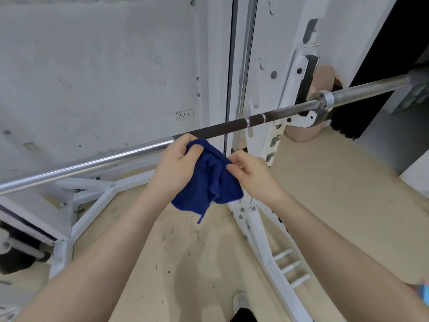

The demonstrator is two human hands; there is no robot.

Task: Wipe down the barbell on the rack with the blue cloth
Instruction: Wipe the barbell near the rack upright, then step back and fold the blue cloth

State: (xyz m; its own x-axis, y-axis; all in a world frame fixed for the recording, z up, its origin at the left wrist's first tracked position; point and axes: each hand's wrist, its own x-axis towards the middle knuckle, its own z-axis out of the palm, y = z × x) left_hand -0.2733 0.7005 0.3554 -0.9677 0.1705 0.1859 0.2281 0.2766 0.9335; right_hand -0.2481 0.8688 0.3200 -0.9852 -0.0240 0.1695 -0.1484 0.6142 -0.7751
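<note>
Blue terry bunches between our two hands, and that is where the blue cloth is now: gathered in front of us, just below the barbell and not yet laid on it. Our left hand has its grip clenched on the upper fold, fingers curled into the fabric near the bar. Our right hand pinches the cloth's right edge between thumb and fingertips. We judge the two holds serve one purpose: bunching the loose fabric into a pad thick enough to wrap the shaft, since a corner hangs free below.

Beyond our hands the barbell runs across the view, low at our left and rising to our right. The left stretch is bright and smooth, the middle stretch dark and knurled. It sits in a hook on the white rack, which keeps it steady at working height so that we need not hold it.

Farther back stands a pale wall with a small socket plate. The cloth sits where smooth metal meets knurling, so we judge that a sensible starting point.
</note>
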